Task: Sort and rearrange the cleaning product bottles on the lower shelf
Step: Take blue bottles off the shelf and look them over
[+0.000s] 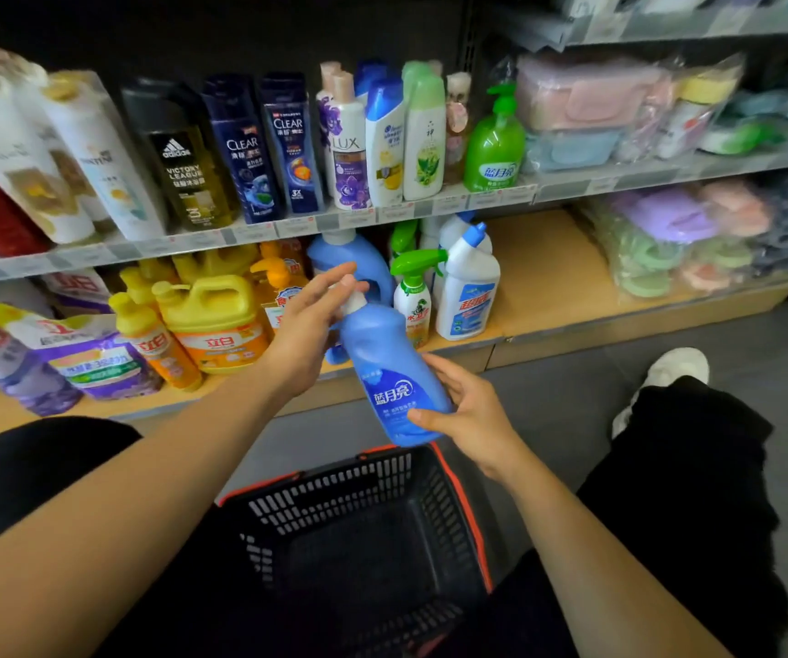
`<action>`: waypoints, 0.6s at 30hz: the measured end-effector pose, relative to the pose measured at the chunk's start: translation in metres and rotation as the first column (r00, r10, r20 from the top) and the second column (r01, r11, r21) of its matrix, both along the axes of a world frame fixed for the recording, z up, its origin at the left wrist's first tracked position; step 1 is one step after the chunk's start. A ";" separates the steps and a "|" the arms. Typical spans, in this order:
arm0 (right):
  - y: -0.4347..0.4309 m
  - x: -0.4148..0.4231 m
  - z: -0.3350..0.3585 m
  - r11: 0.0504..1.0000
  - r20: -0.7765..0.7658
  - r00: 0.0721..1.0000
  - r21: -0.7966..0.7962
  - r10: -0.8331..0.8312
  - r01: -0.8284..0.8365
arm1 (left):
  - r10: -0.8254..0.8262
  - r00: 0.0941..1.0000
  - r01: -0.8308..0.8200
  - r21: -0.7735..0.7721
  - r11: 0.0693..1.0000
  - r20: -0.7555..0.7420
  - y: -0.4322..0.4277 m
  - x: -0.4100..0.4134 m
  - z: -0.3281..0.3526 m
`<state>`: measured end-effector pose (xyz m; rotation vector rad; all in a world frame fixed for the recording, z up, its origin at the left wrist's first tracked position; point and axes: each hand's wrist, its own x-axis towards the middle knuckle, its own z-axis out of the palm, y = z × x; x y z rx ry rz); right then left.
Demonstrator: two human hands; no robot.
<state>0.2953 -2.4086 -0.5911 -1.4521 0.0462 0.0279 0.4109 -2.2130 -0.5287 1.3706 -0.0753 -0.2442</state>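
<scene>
The right hand (468,410) grips the base of the blue bottle (389,368), held tilted before the lower shelf (548,277) (over the basket (335,491)), the left hand (306,330) steadies its cap with near-straight fingers, and the next move likely calls for standing it beside its blue twin (368,263).
</scene>
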 end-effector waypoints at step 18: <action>0.004 0.005 -0.003 0.939 -0.234 0.968 0.344 0.093 -0.008 | 0.002 0.997 -0.022 -0.250 0.968 -0.080 0.039 -0.049 -0.023</action>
